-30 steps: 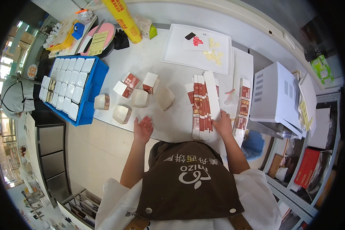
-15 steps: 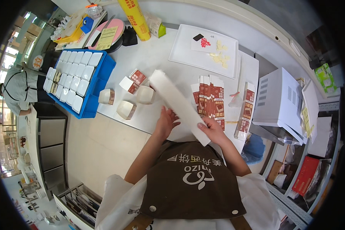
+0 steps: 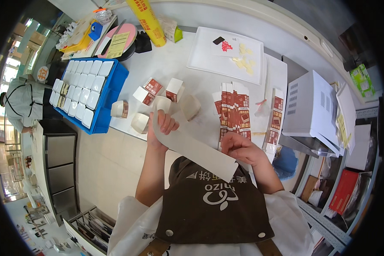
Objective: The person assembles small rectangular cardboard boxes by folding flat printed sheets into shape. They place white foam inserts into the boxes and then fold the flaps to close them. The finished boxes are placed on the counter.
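strip [image 3: 200, 153], curled in left hand [image 3: 169, 123] (off-white), right hand [image 3: 246, 150] alongside

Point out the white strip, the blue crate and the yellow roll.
White strip [image 3: 197, 152], head view: middle of its broad flat face.
Blue crate [image 3: 110, 96], head view: the side wall nearest the table's middle.
Yellow roll [image 3: 146, 22], head view: middle of its visible length.

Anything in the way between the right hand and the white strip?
Nothing visible: the right hand is at the upper edge of the white strip, near its right end; contact is unclear. The left hand holds the other end.
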Demonstrator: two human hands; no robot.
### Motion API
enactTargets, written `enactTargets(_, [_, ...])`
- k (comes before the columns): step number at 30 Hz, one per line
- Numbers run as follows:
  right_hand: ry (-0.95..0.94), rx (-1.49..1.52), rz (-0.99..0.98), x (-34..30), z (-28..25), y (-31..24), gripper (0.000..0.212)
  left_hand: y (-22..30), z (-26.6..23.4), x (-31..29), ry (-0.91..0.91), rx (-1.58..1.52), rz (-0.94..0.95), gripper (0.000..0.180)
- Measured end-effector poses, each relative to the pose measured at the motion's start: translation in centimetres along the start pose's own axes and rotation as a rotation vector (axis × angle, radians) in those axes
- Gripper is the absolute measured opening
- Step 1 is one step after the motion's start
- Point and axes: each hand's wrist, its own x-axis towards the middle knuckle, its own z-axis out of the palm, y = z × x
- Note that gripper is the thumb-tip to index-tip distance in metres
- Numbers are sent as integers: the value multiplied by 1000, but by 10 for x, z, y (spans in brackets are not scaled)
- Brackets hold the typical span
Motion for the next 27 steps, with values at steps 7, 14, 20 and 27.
enactTargets(7, [-92,-418,-104,11,31,-25,18,-7,27,-4,33,11,-59,32])
enactTargets(14, [201,-164,-296,16,51,-25,12,-1,51,-5,69,529,-285,33])
enactTargets(20, [288,-643,-362,8,63,-47,15,2,63,-8,219,595,-317,17])
enactTargets(27, [304,-926,-401,4,75,-50,32,3,88,-5,221,785,-281,22])
